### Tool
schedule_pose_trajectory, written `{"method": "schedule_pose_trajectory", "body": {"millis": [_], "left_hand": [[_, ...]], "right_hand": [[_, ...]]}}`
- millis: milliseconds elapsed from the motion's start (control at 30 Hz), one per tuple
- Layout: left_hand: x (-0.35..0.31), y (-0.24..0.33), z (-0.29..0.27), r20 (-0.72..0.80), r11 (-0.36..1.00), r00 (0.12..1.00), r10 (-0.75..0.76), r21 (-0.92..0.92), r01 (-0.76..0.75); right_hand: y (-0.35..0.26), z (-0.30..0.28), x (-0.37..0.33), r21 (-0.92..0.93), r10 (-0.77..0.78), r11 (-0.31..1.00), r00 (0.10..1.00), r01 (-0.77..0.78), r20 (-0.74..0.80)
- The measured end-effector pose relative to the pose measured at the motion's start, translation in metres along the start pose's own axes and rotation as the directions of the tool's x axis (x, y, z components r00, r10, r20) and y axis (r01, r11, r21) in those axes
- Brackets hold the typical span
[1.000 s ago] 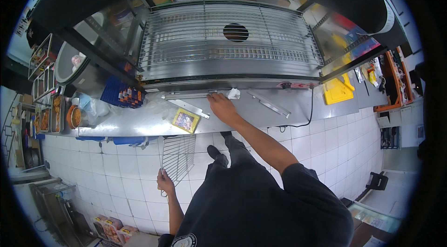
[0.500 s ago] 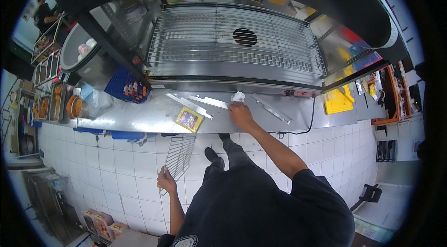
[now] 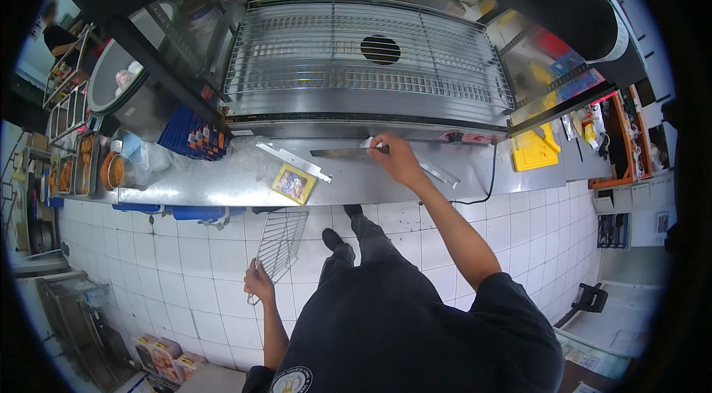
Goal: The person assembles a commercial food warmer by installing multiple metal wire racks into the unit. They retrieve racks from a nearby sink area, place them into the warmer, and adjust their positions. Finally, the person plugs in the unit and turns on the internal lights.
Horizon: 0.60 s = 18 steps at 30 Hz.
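1. Wire rack (image 3: 280,243) hangs low at your left side, over the white tiled floor (image 3: 185,259), below the edge of the steel counter (image 3: 222,182); your left hand (image 3: 259,283) is clenched around its lower end.
2. Your right hand (image 3: 397,158) is well apart from it, up on the counter, its fingers closed on a small white piece (image 3: 367,143) at the end of a long dark flat strip (image 3: 337,152).
3. Your right arm is stretched forward and nearly straight; your left arm hangs down, bent slightly, holding the rack tilted upward.
4. You have one wire rack in hand. On the counter lie three flat strips: the dark one, a white one (image 3: 293,162) and a metal one (image 3: 437,172), plus one yellow packet (image 3: 294,184).
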<state>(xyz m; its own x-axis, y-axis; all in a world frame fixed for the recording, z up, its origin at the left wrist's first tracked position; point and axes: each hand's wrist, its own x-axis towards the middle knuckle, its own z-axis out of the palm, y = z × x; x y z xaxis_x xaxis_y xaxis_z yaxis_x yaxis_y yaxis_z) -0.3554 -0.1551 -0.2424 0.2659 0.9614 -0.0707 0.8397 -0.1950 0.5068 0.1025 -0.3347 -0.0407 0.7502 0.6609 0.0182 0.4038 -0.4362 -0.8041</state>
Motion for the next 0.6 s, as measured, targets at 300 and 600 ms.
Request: {"method": "schedule_pose_trajectory", "body": {"millis": [300, 600], "left_hand": [[-0.005, 0.002, -0.004, 0.010, 0.997, 0.999, -0.054, 0.062, 0.053], [-0.010, 0.016, -0.004, -0.013, 0.997, 1.000, -0.019, 0.074, 0.020]], "right_hand": [[-0.076, -0.006, 0.023, -0.194, -0.269, 0.946, 0.963, 0.259, -0.027], [-0.077, 0.013, 0.028, -0.228, -0.399, 0.902, 0.910, 0.367, -0.114]]}}
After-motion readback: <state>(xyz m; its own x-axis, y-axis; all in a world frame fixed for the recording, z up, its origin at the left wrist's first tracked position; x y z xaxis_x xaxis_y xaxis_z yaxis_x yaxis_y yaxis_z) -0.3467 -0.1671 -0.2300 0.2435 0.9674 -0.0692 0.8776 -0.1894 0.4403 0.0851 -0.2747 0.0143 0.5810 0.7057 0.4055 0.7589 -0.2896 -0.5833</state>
